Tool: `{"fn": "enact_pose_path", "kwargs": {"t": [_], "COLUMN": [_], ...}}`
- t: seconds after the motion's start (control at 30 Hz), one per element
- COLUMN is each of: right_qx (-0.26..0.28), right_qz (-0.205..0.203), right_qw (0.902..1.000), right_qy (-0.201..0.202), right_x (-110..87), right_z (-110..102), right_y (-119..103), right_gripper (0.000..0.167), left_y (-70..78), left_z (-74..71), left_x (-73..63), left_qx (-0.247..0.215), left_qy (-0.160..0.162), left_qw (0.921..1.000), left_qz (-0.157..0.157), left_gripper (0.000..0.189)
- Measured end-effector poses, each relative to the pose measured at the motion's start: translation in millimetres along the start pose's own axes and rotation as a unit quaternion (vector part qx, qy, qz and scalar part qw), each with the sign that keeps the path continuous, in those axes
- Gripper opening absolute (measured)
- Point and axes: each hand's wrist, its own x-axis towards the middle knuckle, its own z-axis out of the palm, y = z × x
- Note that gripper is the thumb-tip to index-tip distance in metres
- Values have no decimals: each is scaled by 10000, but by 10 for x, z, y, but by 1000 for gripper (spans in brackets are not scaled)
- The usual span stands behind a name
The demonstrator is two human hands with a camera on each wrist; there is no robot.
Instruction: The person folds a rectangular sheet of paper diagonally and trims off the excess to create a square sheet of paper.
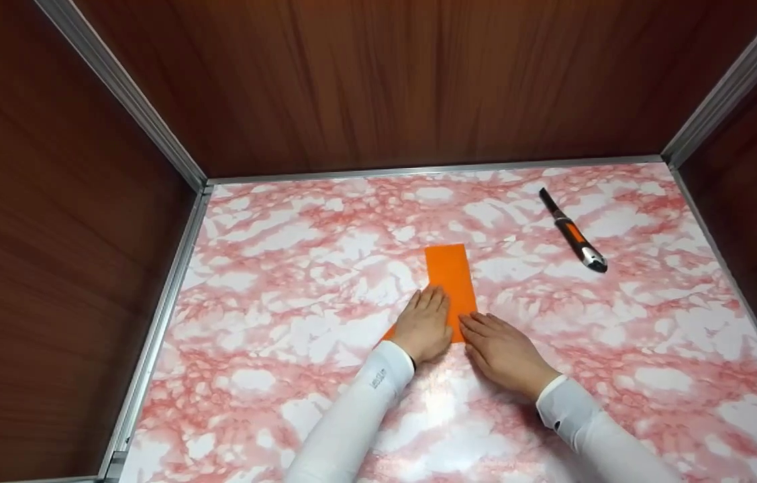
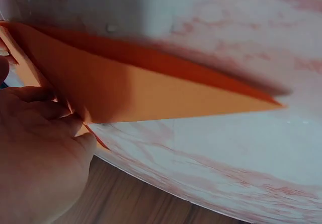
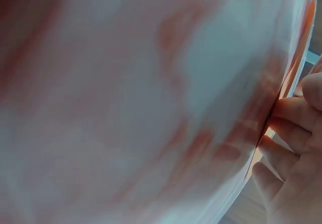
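Note:
A folded sheet of orange paper [image 1: 447, 265] lies on the table as an upright strip, with a pointed flap slanting toward the lower left. My left hand [image 1: 424, 325] rests flat over its left side, fingers extended and pointing away from me. In the left wrist view the flap [image 2: 166, 90] stands slightly parted along one side, with my left fingers at its wide end. My right hand [image 1: 506, 352] touches the paper's lower right edge with extended fingertips. From the right wrist, only a thin orange edge shows beside these fingers.
A utility knife [image 1: 573, 230] with a black, orange and silver body lies at the back right. The pink-and-white marbled tabletop [image 1: 271, 282] is bordered by brown wood-grain panels [image 1: 378, 87] and metal rails [image 1: 157, 295] at the back and sides.

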Motion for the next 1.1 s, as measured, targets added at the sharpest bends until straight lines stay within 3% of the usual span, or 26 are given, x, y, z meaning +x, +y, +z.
{"fn": "enact_pose_path", "kwargs": {"t": [0.33,0.6,0.87,1.1], "right_qx": [-124,-88,23,224], "right_qz": [-112,-60,-65,-106], "right_qw": [9995,9998,10000,9997], "right_qy": [258,167,-11,-60], "right_x": [46,27,27,49], "right_z": [31,13,-33,-35], "right_y": [-69,-49,1,31], "right_gripper": [45,45,44,44], "left_y": [-98,-188,-285,-285], "left_z": [27,78,131,136], "left_x": [-20,-149,-241,-258], "left_qx": [156,73,36,-97], "left_qy": [165,284,387,456], "left_qw": [9990,9978,9966,9970], "left_qz": [376,595,724,612], "left_gripper": [58,57,56,56]}}
